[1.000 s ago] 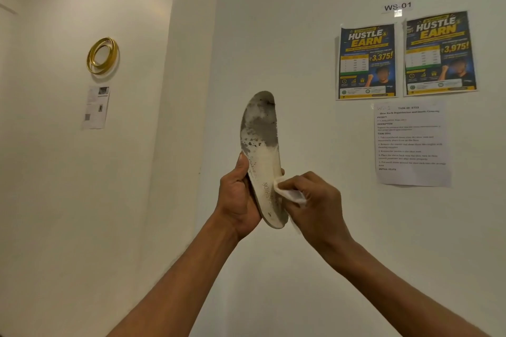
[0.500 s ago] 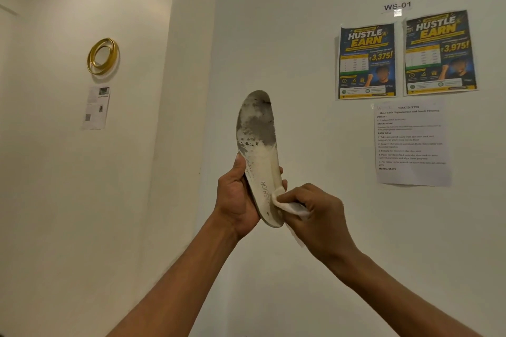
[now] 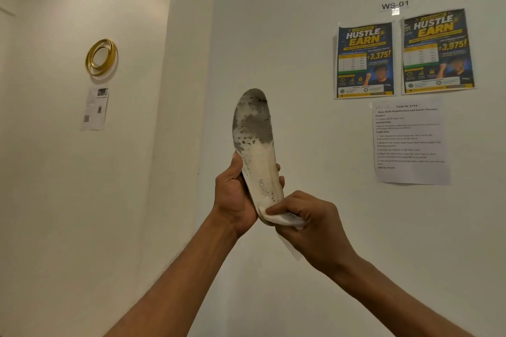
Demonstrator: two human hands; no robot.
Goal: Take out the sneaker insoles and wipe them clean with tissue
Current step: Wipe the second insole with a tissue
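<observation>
A white sneaker insole [image 3: 257, 150] stands upright in front of the wall, toe end up, with grey dirt across its upper half. My left hand [image 3: 235, 197] grips its lower part from the left and behind. My right hand [image 3: 309, 224] pinches a folded white tissue [image 3: 284, 219] and presses it against the insole's heel end at the bottom. No sneaker is in view.
A white wall fills the view. Two blue and yellow posters [image 3: 365, 60] and a printed task sheet [image 3: 410, 142] hang at the right. A gold ring ornament [image 3: 101, 57] and a small paper [image 3: 95, 108] hang at the left.
My right hand has slid the tissue down the insole from its middle to the heel end. The insole has turned slightly, so more of its top face shows.
</observation>
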